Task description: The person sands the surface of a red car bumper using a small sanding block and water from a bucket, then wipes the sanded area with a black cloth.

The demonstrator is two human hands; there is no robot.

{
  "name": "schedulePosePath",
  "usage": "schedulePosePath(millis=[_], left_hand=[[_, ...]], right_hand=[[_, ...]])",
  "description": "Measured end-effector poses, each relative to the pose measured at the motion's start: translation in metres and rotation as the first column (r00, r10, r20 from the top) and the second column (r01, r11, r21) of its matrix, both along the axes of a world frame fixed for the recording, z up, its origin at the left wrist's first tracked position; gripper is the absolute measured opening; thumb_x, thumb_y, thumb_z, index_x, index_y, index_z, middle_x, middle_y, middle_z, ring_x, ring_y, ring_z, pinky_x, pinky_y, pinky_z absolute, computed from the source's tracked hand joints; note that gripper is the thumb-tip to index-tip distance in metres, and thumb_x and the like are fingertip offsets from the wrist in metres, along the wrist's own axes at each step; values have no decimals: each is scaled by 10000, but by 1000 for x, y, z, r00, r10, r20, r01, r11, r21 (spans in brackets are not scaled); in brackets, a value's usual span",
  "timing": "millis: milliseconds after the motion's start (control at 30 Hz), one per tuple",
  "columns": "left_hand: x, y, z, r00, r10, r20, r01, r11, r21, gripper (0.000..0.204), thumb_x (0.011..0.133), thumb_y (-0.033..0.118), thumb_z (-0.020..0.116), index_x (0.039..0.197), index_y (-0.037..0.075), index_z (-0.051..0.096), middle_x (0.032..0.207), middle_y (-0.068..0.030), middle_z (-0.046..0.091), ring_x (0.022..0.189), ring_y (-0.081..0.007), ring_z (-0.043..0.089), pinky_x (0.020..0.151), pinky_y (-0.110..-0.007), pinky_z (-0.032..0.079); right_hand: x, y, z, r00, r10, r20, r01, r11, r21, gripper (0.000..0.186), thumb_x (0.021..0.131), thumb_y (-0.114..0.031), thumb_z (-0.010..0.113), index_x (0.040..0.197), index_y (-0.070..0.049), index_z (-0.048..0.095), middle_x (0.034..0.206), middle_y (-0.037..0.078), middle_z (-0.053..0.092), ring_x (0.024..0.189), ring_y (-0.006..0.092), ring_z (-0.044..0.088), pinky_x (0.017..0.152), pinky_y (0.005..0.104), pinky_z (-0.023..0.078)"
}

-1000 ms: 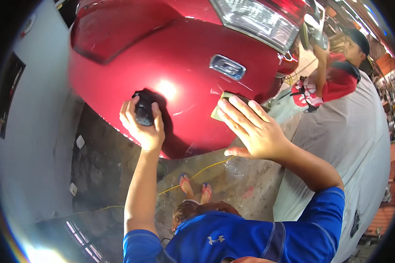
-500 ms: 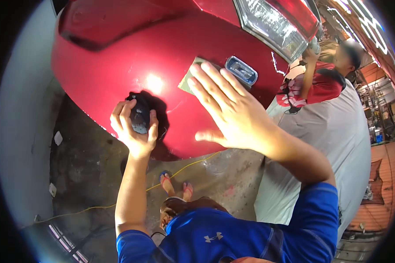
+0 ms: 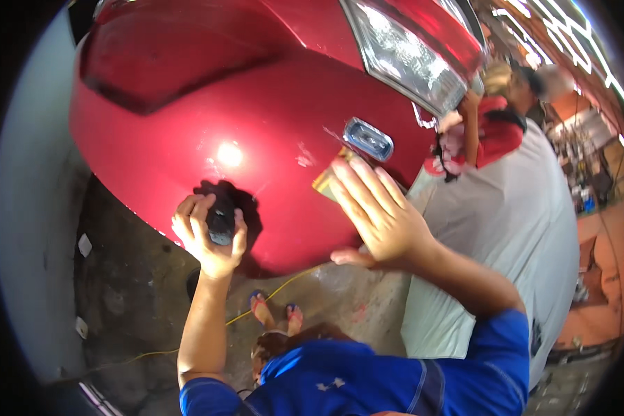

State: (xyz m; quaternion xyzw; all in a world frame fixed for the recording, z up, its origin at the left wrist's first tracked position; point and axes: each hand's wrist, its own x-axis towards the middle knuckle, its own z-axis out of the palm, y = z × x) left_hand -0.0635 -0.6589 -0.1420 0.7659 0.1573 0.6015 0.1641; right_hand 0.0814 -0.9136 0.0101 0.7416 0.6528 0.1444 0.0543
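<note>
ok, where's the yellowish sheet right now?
Head view, near centre: the yellowish sheet is against the red car panel, partly under the fingers of the right hand, below and left of the small oblong lamp.

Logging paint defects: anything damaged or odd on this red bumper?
Yes. Pale scuffs break the even finish of the red bumper, left of the abrasive-looking sheet under the right hand. A jagged white line below the headlight resembles chipped paint; I can't confirm.
</note>
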Motion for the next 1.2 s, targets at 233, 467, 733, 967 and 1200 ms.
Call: schedulePosePath(millis=[233, 467, 733, 967, 1200], left_hand=[[-8, -2, 0, 997, -76, -24, 75, 997, -4, 548, 709, 159, 806, 1209, 12, 637, 1181, -198, 606, 1092, -378, 590, 964, -486, 480], [-10, 1, -10, 992, -119, 39, 121, 991, -61, 543, 807, 270, 778, 1219, -44, 614, 1178, -221, 617, 1101, -395, 594, 976, -522, 479], [-9, 0, -13, 988, 44, 147, 3, 952, -305, 485, 867, 37, 793, 1281, -37, 551, 1206, -181, 588, 1151, -297, 584, 1047, -437, 449], [-20, 0, -16, 989, 108, 101, -90, 982, -169, 564, 769, 60, 901, 1231, -7, 584, 1269, -215, 625, 1193, -381, 611, 1072, -492, 459], [-20, 0, -13, 999, 26, 48, -19, 991, -132, 467, 834, 48, 821, 1219, -12, 563, 1260, -215, 623, 1177, -365, 621, 1053, -486, 479]], right_hand=[[-21, 94, -21, 979, 21, 201, -41, 995, 94, 940, 976, -706, 444, 1621, -29, 352, 1707, 161, 299, 1591, 324, 237, 1301, 482, 138], [-37, 122, -47, 995, 25, 96, -50, 962, 268, 924, 994, -669, 428, 1565, 57, 400, 1650, 251, 368, 1581, 371, 268, 1311, 487, 100], [-28, 132, -42, 988, 15, 151, -46, 978, 203, 928, 981, -662, 463, 1604, 17, 352, 1683, 212, 331, 1602, 348, 219, 1314, 488, 78], [-15, 137, -10, 966, 97, 241, -114, 992, 58, 911, 991, -680, 445, 1613, -20, 360, 1700, 175, 310, 1597, 315, 244, 1315, 477, 122], [83, 108, 51, 989, 143, -43, -135, 980, 149, 830, 1063, -599, 432, 1621, 4, 310, 1711, 183, 268, 1589, 325, 244, 1302, 431, 207]])
